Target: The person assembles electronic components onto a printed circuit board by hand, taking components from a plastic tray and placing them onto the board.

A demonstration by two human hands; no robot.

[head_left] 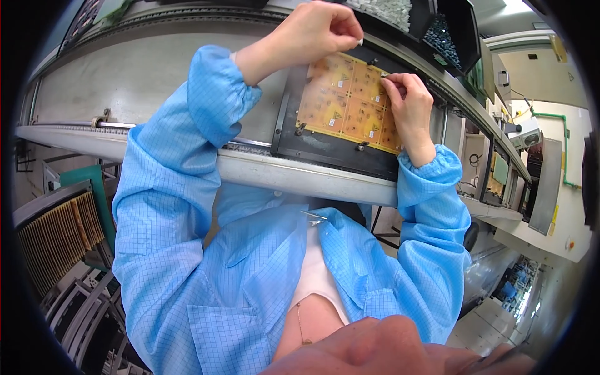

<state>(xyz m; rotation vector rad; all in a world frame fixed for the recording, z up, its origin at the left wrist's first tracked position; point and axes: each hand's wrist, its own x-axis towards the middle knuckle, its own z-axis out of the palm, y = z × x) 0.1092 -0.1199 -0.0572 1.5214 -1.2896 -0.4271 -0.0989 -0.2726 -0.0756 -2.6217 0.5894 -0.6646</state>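
A yellow circuit board panel (345, 99), divided into several sections with printed marks, lies in a black carrier frame (294, 142). Dark clips hold the panel at its edges. Above its far edge hovers my left hand (315, 32), thumb and forefinger pinched on a small white part (360, 42). My right hand (410, 107) rests over the panel's right side, its fingertips pressed together near the board's far right section. Whatever those fingers hold is too small to make out. Both forearms wear blue checked sleeves.
Beyond the rail stand a black bin of white parts (389, 11) and another of dark blue parts (442, 39). The metal conveyor rail (312, 170) runs along the near side. A slotted rack (59, 240) stands at lower left; another board (498, 172) sits farther right.
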